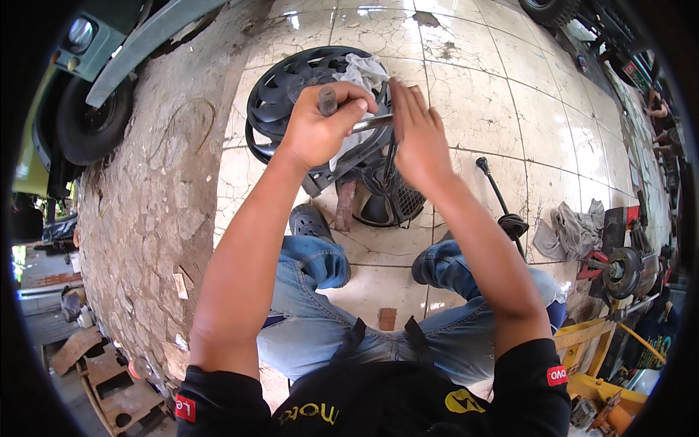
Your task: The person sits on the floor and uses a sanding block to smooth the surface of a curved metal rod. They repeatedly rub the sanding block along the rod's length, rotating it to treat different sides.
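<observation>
My left hand (314, 132) is wrapped round a metal tool, whose blunt round end (328, 100) sticks out above the fist. A shiny shaft (371, 122) runs from it toward my right hand (422, 144). That hand is stretched flat, fingers together, its palm side at the shaft's tip; whether they touch, I cannot tell. Below both hands lies a large black radiator fan (280, 102) in a round shroud, partly hidden by my left hand. A pale grey rag (362, 71) is draped over it. Nearer me sits a smaller black fan (377, 207) with a mesh side.
A reddish-brown block (345, 206) stands by the smaller fan. Another small block (387, 318) lies between my feet. To the right are a black rod-like tool (495, 182), a grey cloth (575, 227) and a round metal machine part (622, 272). A vehicle tyre (98, 120) stands at far left.
</observation>
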The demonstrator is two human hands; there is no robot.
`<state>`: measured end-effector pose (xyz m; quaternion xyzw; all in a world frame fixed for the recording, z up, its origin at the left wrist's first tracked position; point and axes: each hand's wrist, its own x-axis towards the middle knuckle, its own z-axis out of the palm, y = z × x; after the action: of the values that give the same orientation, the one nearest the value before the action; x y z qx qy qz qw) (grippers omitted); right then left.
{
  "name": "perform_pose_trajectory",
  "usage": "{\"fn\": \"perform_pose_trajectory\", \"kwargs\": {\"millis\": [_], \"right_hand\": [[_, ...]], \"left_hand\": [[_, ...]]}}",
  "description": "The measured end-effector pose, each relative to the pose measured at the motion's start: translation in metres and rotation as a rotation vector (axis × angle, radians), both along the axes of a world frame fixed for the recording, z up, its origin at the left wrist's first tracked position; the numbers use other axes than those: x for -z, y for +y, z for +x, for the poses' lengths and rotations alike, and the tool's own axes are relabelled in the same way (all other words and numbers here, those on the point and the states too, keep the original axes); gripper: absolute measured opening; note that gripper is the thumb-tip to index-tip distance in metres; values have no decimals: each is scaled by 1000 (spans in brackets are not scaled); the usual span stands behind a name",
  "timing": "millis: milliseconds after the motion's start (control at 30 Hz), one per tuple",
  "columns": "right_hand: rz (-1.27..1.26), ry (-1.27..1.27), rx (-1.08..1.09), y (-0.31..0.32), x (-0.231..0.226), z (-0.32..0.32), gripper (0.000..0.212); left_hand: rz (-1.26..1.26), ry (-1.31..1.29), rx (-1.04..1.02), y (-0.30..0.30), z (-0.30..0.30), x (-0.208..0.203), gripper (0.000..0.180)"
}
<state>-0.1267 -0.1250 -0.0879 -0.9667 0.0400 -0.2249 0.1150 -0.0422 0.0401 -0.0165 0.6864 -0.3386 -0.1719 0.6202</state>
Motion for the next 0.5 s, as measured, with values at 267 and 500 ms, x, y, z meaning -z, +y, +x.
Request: {"fn": "perform_pose_trajectory", "kwargs": {"millis": [267, 500], "right_hand": [[113, 225, 9, -32, -12, 7, 67], [-114, 36, -107, -4, 12, 7, 65]], "left_hand": [[13, -73, 11, -7, -6, -2, 15], [-25, -20, 33, -11, -4, -2, 16]]}}
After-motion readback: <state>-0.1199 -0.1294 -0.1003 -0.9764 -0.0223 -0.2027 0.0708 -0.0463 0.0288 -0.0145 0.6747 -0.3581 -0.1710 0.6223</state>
